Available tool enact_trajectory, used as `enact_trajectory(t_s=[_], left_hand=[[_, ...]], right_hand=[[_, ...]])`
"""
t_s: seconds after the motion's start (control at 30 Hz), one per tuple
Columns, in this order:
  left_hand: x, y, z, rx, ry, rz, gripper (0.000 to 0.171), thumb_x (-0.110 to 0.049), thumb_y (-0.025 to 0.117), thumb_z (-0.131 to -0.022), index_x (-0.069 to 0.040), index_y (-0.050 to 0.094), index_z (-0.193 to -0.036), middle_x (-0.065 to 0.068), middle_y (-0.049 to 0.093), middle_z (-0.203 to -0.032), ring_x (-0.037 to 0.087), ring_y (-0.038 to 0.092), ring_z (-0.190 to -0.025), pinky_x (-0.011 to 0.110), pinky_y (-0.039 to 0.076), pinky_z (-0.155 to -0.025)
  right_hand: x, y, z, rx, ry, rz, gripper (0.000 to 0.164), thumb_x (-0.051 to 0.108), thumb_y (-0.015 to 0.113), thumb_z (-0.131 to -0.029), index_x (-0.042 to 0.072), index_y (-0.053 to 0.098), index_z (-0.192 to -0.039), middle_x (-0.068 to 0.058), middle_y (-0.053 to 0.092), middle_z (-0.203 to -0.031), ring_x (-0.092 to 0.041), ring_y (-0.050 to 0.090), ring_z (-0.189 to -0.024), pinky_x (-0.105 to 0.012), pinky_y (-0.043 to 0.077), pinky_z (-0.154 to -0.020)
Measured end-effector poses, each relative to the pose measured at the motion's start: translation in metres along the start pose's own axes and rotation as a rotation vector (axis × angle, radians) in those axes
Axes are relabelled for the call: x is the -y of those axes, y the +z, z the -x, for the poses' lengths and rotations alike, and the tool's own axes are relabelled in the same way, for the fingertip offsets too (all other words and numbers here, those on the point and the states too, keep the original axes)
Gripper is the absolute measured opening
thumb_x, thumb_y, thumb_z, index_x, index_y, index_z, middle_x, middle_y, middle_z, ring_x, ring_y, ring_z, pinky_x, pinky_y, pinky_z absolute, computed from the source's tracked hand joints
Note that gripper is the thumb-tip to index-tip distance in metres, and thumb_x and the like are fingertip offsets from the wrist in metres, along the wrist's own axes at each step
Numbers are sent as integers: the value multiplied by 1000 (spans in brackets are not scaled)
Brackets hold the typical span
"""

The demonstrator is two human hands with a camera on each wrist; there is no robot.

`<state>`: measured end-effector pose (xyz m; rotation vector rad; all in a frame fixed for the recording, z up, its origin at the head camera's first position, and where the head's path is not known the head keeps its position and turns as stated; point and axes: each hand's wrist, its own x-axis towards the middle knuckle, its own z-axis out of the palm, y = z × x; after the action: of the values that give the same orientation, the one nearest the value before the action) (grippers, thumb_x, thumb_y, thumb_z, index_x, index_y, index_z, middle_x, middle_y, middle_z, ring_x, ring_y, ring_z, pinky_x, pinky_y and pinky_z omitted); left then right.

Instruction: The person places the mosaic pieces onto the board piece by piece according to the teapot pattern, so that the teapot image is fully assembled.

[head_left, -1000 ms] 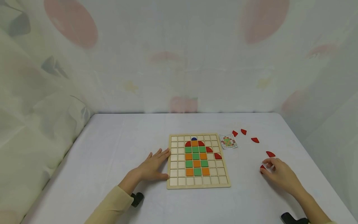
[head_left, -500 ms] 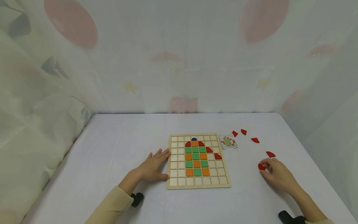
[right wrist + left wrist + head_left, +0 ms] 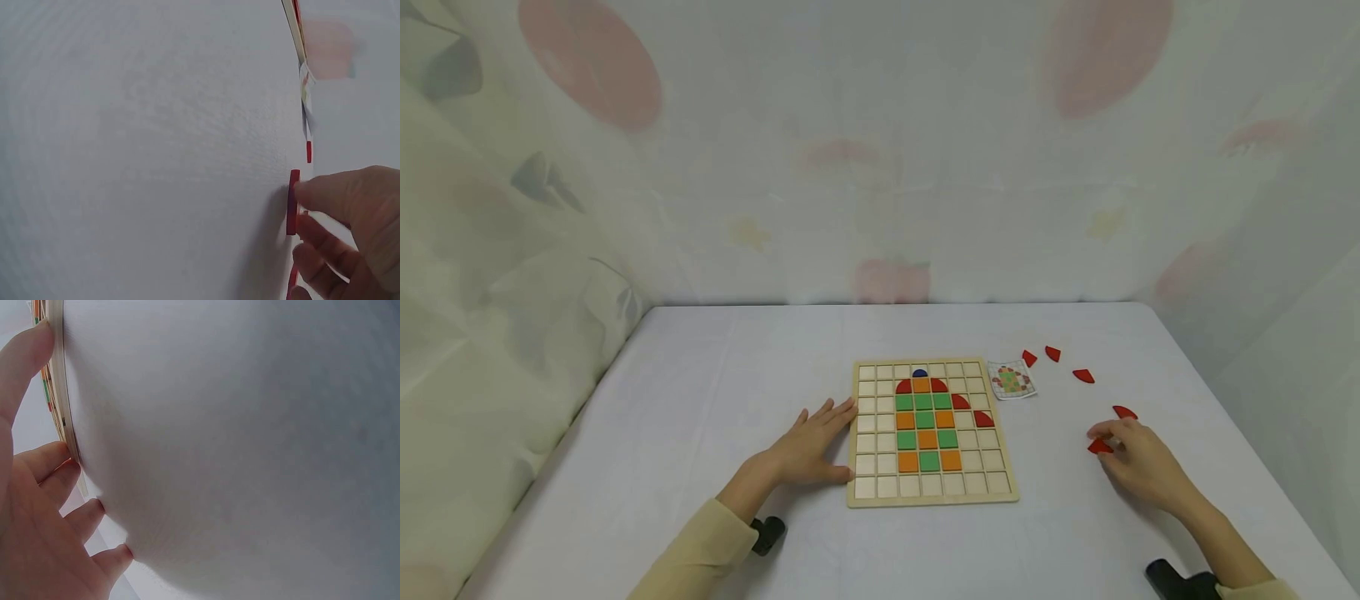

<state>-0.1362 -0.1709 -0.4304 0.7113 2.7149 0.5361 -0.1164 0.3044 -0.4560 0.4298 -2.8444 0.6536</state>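
Note:
On the table lies a wooden grid board with green, orange, red and blue tiles forming a pattern. My left hand rests at the board's left edge, fingers spread and fairly straight; in the left wrist view its thumb and fingertips touch the board's side. To the right of the board, my right hand pinches a red quarter-circle tile between thumb and fingers. The right wrist view has this red tile edge-on at the thumb tip. Just beyond that hand lies another red tile.
A small pattern card lies against the board's upper right edge. Farther back are more red tiles, one by the card, another beside it and a third nearer. A patterned cloth wall stands behind the table.
My right hand has shifted slightly left, with the red tile turning between its fingers and showing more of its face. My left hand and the board have stayed put.

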Motion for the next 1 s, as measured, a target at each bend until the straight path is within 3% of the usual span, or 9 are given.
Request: enact_trajectory(t_s=[0.17,0.4,1.0], left_hand=[[0,0,0,3,-3,3,89,-38,72,-77,-9,25,-146,4,19,-153,34,14,-140,63,11,-106],[0,0,0,0,-4,3,89,-39,72,-76,-9,26,-146,4,20,-153,35,14,-140,63,11,-106],[1,1,-1,-3,-9,-11,89,-39,72,-76,-10,26,-146,4,20,-153,34,14,-140,62,12,-106]], right_hand=[[0,0,2,-13,86,14,27,13,76,-69,0,62,-89,-1,54,-72,-13,46,-65,-24,41,-53],[2,1,1,52,183,21,31,21,76,-71,0,59,-86,-2,50,-70,-15,43,-63,-26,37,-52],[5,4,-2,11,81,51,21,9,76,-70,4,61,-85,-3,54,-74,-17,46,-67,-30,38,-54]])
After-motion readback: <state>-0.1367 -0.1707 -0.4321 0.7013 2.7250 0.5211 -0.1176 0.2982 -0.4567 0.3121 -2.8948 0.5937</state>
